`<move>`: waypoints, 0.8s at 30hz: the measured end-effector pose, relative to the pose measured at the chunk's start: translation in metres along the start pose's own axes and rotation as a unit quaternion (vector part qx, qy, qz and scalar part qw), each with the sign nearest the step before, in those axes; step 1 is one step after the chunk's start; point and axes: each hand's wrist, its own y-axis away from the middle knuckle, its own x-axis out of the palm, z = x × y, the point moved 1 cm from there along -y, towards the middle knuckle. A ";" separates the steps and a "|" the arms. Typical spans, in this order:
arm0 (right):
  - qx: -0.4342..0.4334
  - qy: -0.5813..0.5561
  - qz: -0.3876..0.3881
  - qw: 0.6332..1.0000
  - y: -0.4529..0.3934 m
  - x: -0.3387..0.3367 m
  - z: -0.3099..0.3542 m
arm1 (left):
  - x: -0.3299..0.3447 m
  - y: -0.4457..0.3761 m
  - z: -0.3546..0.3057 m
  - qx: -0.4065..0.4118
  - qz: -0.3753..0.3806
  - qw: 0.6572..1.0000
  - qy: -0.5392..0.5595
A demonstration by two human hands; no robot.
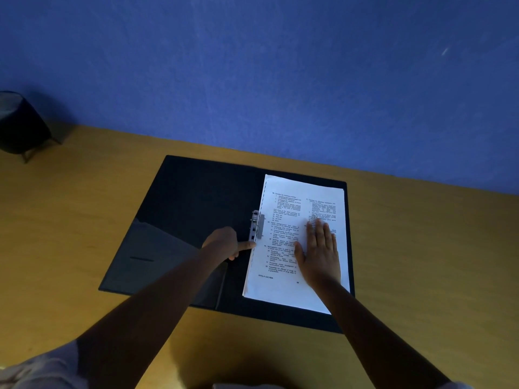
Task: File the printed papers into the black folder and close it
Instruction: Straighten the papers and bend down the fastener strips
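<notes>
The black folder [179, 209] lies open flat on the wooden table. A stack of printed papers [286, 217] rests on its right half, its left edge against the metal clip [257, 226] at the spine. My right hand [320, 251] lies flat on the papers, fingers spread, palm down. My left hand [224, 242] is curled beside the spine, with its index finger stretched out and touching the lower end of the clip. The left inner cover has a pocket [157, 259].
The yellow-brown table [84, 214] extends around the folder on all sides. A blue wall [252, 80] rises just behind the table. A dark round object on thin legs [19, 127] stands at the far left.
</notes>
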 end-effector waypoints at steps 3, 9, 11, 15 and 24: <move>0.002 0.004 0.005 1.000 -0.001 0.000 0.001 | 0.003 0.005 0.000 0.000 -0.019 0.999 0.025; -0.004 0.001 0.011 1.000 0.004 -0.001 -0.001 | 0.024 0.028 0.007 0.056 -0.094 0.994 0.028; -0.009 -0.015 0.013 1.000 0.013 -0.002 -0.008 | 0.035 0.035 0.015 0.099 -0.121 0.988 0.016; 0.010 -0.021 0.025 0.999 0.038 -0.002 -0.026 | 0.058 0.051 0.036 0.194 -0.183 0.962 -0.052; -0.148 0.011 0.043 0.988 0.090 -0.012 -0.036 | 0.051 0.062 0.075 0.157 -0.268 0.950 0.031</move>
